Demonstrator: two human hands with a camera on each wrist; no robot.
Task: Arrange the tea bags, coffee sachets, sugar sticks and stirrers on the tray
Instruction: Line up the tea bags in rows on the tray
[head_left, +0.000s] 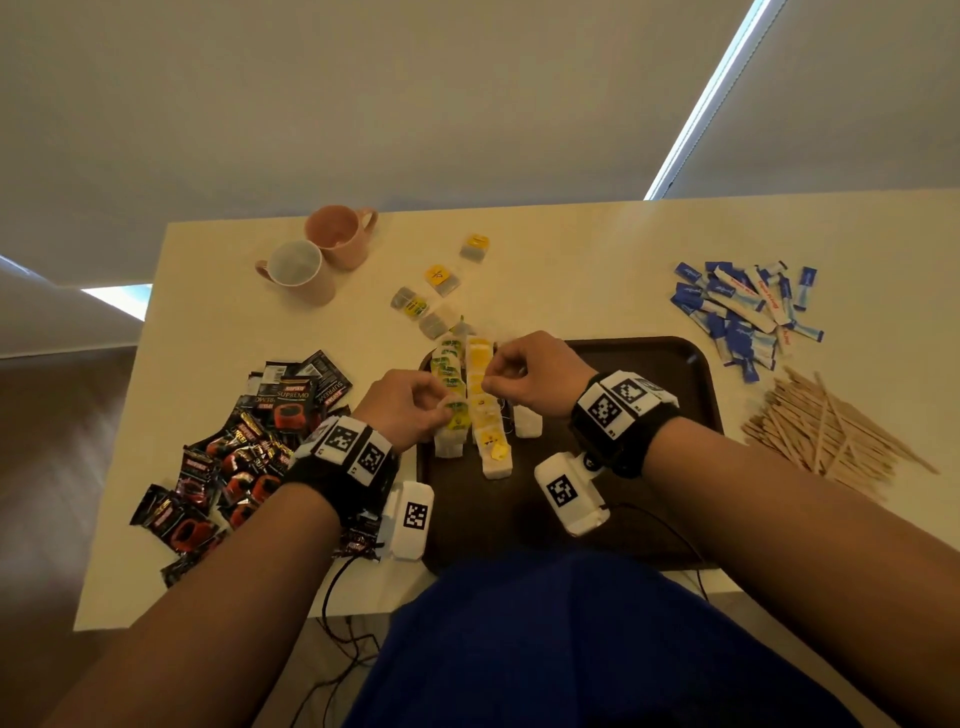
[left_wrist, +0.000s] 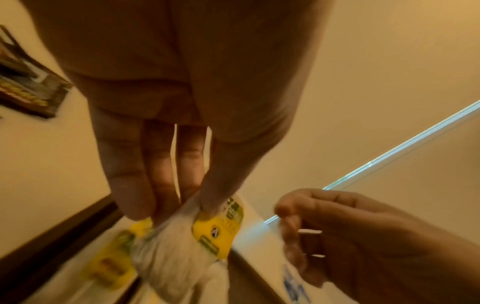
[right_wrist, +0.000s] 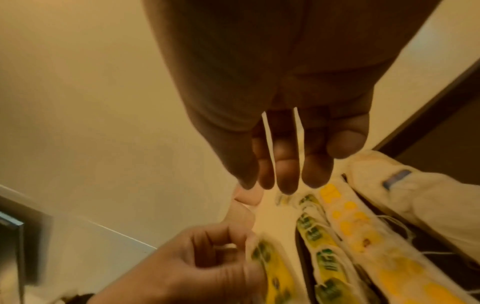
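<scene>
A dark brown tray (head_left: 675, 395) lies in front of me. On its left part are rows of tea bags: one with green-yellow tags (head_left: 451, 376), one with yellow tags (head_left: 480, 405), and a white bag (head_left: 527, 423). My left hand (head_left: 441, 408) (left_wrist: 179, 205) pinches a tea bag (left_wrist: 176, 257) by its green-yellow tag end, over the near part of the green row. My right hand (head_left: 491, 382) (right_wrist: 259, 185) hovers over the yellow row with curled fingers, thumb and forefinger pinching a small pale piece (left_wrist: 292, 242) too blurred to name.
Coffee sachets (head_left: 249, 441) are heaped left of the tray. Sugar sticks (head_left: 743, 312) and wooden stirrers (head_left: 831, 431) lie on the right. Several loose tea bags (head_left: 441, 280) trail behind the tray. Two pink mugs (head_left: 337, 234) (head_left: 296, 270) stand at the far left.
</scene>
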